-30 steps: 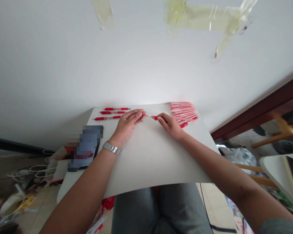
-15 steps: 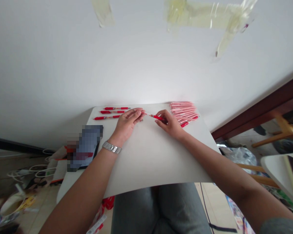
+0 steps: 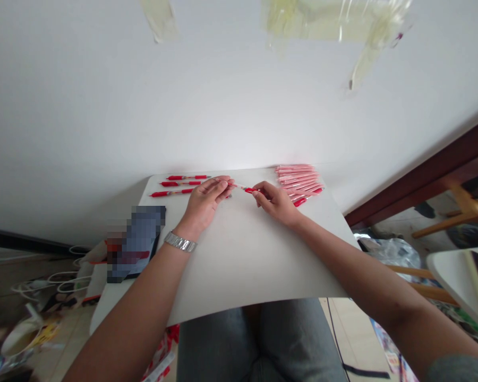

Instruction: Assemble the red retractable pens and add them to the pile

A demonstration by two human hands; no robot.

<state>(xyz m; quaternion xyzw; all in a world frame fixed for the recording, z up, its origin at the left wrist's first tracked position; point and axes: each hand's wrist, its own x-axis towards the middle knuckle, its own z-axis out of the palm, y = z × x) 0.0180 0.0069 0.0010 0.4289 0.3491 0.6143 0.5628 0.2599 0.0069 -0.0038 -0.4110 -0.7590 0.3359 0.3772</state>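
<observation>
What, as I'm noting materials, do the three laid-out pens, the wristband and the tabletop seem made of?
Three pens: likely smooth plastic, perhaps partly rubber, from their even red sections. Wristband: probably polished metal; silvery, linked, catching light. Tabletop: perhaps matte laminate or plastic; its even white surface leaves that open.

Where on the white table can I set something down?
Widest bare tabletop: between the forearms, from left hand and right hand to the near edge. Crowded: far left, red pens; left edge, pixelated device; far right, pink sticks.
</observation>
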